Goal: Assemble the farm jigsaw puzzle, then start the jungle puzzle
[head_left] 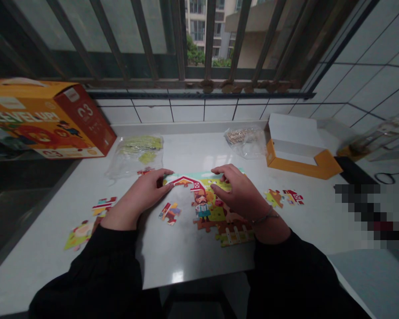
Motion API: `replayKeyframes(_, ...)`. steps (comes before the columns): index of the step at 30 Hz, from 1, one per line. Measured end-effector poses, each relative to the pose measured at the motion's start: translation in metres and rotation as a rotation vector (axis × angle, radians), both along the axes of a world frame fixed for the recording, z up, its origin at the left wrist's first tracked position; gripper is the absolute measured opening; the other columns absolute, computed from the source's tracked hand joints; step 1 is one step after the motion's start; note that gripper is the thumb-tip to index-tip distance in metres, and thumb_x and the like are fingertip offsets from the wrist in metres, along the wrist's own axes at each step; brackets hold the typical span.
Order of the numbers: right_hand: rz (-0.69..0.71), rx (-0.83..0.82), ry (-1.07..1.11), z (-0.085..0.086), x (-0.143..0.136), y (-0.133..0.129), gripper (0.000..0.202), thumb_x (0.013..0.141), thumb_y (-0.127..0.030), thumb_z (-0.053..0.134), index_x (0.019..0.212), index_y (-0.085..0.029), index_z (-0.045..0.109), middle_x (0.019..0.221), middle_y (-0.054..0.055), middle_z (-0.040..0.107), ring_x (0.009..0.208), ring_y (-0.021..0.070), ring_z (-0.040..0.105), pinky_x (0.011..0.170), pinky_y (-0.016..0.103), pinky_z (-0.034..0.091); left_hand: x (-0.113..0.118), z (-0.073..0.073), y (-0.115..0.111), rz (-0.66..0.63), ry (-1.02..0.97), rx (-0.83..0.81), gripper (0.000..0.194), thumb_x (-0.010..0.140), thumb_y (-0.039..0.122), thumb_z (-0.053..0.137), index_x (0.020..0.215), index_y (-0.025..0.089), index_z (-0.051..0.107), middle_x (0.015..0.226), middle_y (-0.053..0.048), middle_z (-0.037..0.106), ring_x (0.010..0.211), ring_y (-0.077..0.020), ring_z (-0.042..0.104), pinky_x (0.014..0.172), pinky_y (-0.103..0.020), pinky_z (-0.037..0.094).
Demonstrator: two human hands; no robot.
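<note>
A partly joined jigsaw puzzle [202, 210] lies flat on the white counter, showing a farmer, animals, a fence and a red barn roof. My left hand [149, 188] is at its upper left corner, thumb and fingers apart around the roof edge. Over the upper right part rests my right hand [237, 190], thumb and index finger spread, covering some of the picture. Several joined puzzle pieces [170, 213] lie below my left hand, apart from the main picture. Other loose pieces [78, 235] sit beside my left forearm, and a few puzzle pieces [274, 198] lie right of my right hand.
An orange puzzle box [89, 122] stands at the back left, near a dark sink [26, 199]. Behind my hands lie a clear bag with green pieces [139, 146] and another plastic bag [248, 139]. An open white and orange box [297, 155] is at the back right.
</note>
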State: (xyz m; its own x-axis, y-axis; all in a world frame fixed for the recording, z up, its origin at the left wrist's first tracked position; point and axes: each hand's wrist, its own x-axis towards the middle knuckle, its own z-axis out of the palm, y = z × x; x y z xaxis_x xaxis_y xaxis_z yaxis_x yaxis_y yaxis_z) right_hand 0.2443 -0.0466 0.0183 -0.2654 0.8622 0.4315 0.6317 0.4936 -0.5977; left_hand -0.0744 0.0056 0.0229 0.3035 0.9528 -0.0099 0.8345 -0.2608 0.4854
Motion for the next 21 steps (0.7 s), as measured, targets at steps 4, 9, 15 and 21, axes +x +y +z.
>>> replayKeyframes(4, 0.012, -0.002, 0.010, -0.001, -0.001, 0.000, 0.030, 0.099, -0.024, 0.071, 0.129, -0.021, 0.068, 0.124, 0.012, 0.072, 0.108, 0.0261, 0.069, 0.095, 0.044, 0.062, -0.002, -0.002, 0.002, -0.014, 0.072, 0.032, 0.051, 0.097, 0.049, 0.070, 0.139, 0.020, 0.076, 0.096, -0.007, 0.070, 0.087, -0.0253, 0.064, 0.081, -0.037, 0.050)
replayKeyframes(9, 0.013, 0.007, 0.013, 0.000, -0.001, -0.001, 0.027, 0.099, -0.022, 0.070, 0.126, -0.019, 0.068, 0.122, 0.013, 0.072, 0.107, 0.0259, 0.069, 0.095, 0.043, 0.061, 0.004, 0.002, -0.002, -0.037, 0.050, 0.145, 0.048, 0.100, 0.051, 0.068, 0.138, 0.023, 0.079, 0.111, -0.010, 0.066, 0.100, -0.0277, 0.064, 0.097, -0.042, 0.053)
replayKeyframes(15, -0.016, 0.009, 0.012, 0.001, -0.002, -0.001, 0.026, 0.099, -0.021, 0.067, 0.125, -0.019, 0.069, 0.121, 0.012, 0.072, 0.102, 0.0242, 0.069, 0.093, 0.041, 0.060, 0.009, -0.002, -0.010, -0.171, 0.063, 0.090, 0.042, 0.107, 0.043, 0.056, 0.137, 0.024, 0.079, 0.114, -0.011, 0.066, 0.110, -0.0293, 0.067, 0.103, -0.045, 0.054)
replayKeyframes(21, -0.040, 0.021, 0.015, 0.000, -0.001, -0.001, 0.025, 0.099, -0.021, 0.065, 0.123, -0.019, 0.069, 0.117, 0.011, 0.072, 0.094, 0.0224, 0.068, 0.089, 0.039, 0.059, 0.013, 0.006, -0.008, -0.060, 0.059, 0.220, 0.043, 0.107, 0.034, 0.050, 0.141, 0.022, 0.074, 0.116, -0.011, 0.068, 0.113, -0.0303, 0.067, 0.107, -0.049, 0.055)
